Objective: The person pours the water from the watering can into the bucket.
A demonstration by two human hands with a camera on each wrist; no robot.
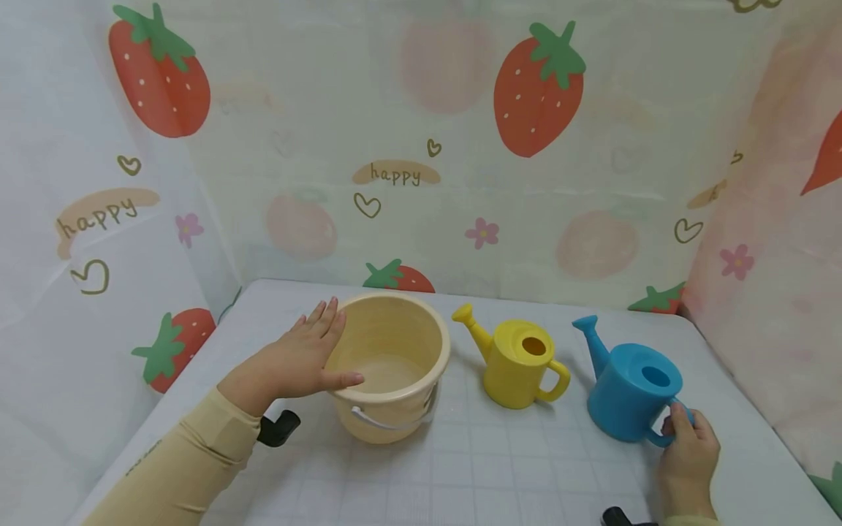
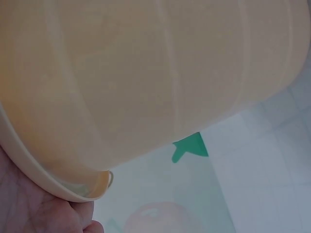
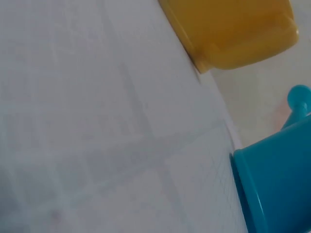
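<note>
A cream bucket [image 1: 388, 431] with a white handle stands upright on the table. My left hand [image 1: 296, 361] lies over its left rim, fingers straight and thumb stretched across the near edge. The left wrist view shows the palm and fingertips of that hand [image 2: 39, 206] against the rim, beside the ribbed bucket wall [image 2: 126, 73]. On the right, my right hand [image 1: 689, 453] grips the handle of a blue watering can [image 1: 625, 402], which looks upright. In the right wrist view that hand is out of sight; part of the blue watering can [image 3: 282, 179] shows.
Between the bucket and the blue can stands a yellow watering can [image 1: 516, 376], its spout toward the bucket. The white table [image 1: 473, 475] bears a faint grid. Behind it hangs a strawberry-printed sheet [image 1: 316, 109], which also lines both sides.
</note>
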